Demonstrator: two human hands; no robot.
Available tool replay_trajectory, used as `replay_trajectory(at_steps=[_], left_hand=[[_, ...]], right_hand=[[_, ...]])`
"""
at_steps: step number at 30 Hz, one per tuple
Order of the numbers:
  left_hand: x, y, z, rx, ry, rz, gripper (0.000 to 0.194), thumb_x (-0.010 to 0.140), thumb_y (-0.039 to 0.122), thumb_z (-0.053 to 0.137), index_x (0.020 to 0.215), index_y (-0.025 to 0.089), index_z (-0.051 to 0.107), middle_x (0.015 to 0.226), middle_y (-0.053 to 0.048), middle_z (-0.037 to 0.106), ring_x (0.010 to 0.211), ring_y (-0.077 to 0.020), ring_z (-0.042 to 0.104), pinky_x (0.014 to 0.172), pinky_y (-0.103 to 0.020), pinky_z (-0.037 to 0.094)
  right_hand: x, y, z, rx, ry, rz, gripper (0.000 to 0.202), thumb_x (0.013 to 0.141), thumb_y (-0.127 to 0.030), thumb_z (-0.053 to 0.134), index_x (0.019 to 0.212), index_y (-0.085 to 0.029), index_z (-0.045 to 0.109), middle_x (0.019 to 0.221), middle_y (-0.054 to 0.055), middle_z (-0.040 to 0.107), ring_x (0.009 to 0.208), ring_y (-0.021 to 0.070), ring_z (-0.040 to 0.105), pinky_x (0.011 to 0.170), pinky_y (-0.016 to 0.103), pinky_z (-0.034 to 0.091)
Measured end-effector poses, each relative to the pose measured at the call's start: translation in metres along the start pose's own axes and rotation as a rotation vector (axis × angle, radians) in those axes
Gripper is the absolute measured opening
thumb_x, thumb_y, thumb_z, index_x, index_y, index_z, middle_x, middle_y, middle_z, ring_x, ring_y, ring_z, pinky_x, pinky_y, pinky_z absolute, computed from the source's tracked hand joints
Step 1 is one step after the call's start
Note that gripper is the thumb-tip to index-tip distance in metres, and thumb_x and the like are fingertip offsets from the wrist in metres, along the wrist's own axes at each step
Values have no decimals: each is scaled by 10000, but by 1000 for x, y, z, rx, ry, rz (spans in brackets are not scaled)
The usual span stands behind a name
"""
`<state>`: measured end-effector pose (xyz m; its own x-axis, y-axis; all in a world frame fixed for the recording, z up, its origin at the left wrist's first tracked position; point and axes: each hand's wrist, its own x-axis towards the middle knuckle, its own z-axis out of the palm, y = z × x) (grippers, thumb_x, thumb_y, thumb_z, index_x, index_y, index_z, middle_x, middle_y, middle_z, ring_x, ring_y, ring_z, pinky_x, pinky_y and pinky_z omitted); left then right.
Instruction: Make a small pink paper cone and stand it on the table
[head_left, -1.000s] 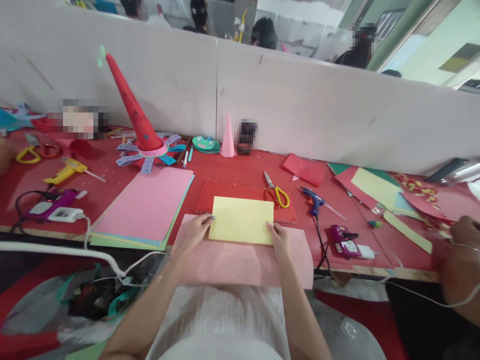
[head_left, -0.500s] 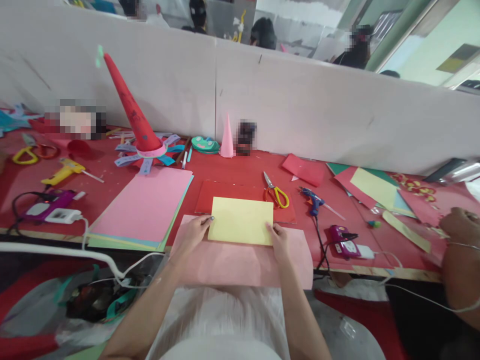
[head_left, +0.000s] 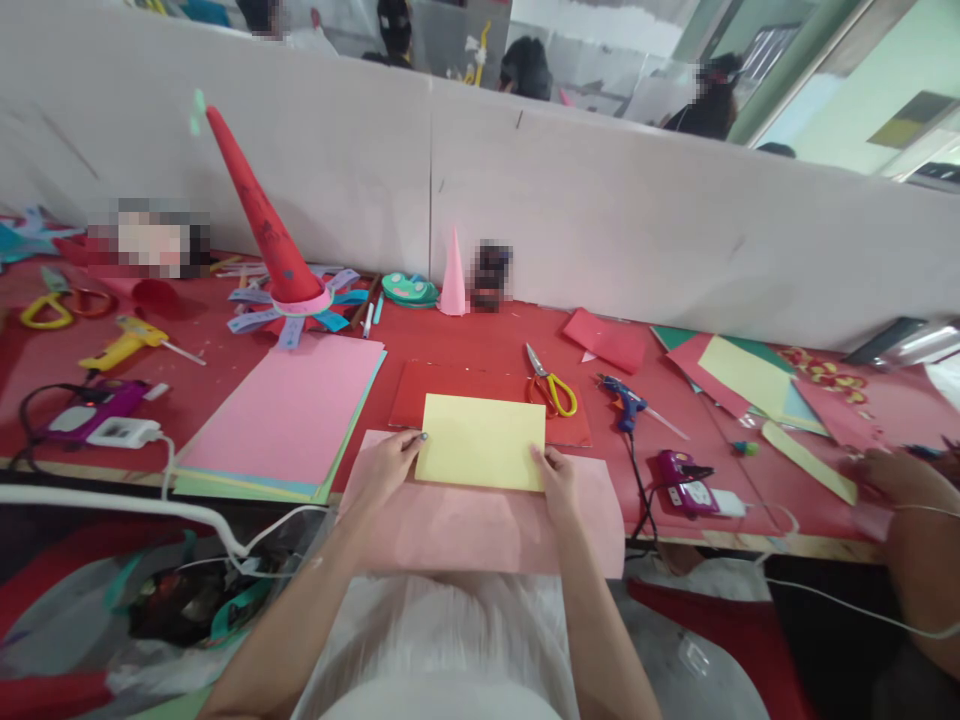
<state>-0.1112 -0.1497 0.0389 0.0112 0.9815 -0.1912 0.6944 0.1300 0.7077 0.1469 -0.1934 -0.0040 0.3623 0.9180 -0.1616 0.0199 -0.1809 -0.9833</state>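
Note:
A rectangle of yellow paper [head_left: 481,442] is held level between my two hands. My left hand [head_left: 391,462] pinches its left edge, and my right hand [head_left: 557,474] pinches its lower right edge. Beneath it a large pink sheet [head_left: 480,530] lies over the table's front edge. Behind the yellow paper is a red board [head_left: 431,385], partly covered. Scissors with yellow handles [head_left: 553,385] rest on the board's far right part, blades pointing away from me.
Left of my hands lies a stack of coloured paper [head_left: 292,410], with a tall red cone [head_left: 262,215] behind it. A blue glue gun [head_left: 628,398] and a purple power strip [head_left: 684,483] are on the right. Another person's hand [head_left: 904,475] is at far right.
My hands and the yellow paper stay almost exactly where they were. At the far right, the other person's hand has moved lower and toward the yellow strip.

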Motion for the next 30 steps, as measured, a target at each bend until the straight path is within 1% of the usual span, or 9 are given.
replay_trajectory(at_steps=[5,9,15,18,21,24,27,30], left_hand=[[-8,9,-7,82,-25,-7,310,847,356,433,1014,238,666,1084,-31,701,994,-218,632,791,-259,448],[-10,14,-10,124,-18,-15,287,854,348,433,991,250,665,1060,-23,709,962,-208,644,733,-240,441],[-9,13,-9,184,-27,-12,286,868,358,420,978,242,658,1030,-40,712,926,-210,649,690,-243,419],[-7,10,-8,201,-20,21,294,875,361,401,982,235,644,1015,-49,709,915,-216,645,678,-250,404],[0,6,-7,133,-30,62,247,858,326,411,900,223,632,943,-40,708,874,-200,637,669,-239,395],[12,5,-4,44,-2,102,204,832,301,422,807,215,606,820,-19,688,790,-176,618,656,-226,390],[24,7,-2,-15,36,145,220,825,323,403,772,210,584,703,2,626,678,-155,563,612,-225,374],[32,9,-2,-68,51,162,230,814,355,398,757,207,565,645,20,553,624,-139,504,589,-226,355]], right_hand=[[-1,0,0,19,-21,1,407,683,-567,645,673,-165,579,635,23,611,606,164,542,561,263,428],[-1,-1,0,18,-13,7,407,680,-569,643,658,-169,572,633,21,606,600,157,530,561,259,427],[2,4,-1,-22,14,-21,430,667,-590,638,613,-170,563,603,17,591,574,148,503,522,248,389],[5,10,-1,-20,7,-29,450,648,-609,640,594,-168,561,582,17,584,556,145,489,508,249,376],[8,13,0,11,3,-6,453,620,-607,662,581,-169,552,574,10,574,543,138,481,508,249,370],[11,10,2,42,25,31,459,589,-608,677,545,-180,515,538,-8,533,513,123,449,484,241,336],[14,4,5,57,46,45,467,600,-611,664,529,-189,478,509,-23,486,490,108,412,466,234,308],[16,-1,6,57,68,47,459,614,-608,658,549,-184,495,509,-24,487,485,104,410,463,232,311]])
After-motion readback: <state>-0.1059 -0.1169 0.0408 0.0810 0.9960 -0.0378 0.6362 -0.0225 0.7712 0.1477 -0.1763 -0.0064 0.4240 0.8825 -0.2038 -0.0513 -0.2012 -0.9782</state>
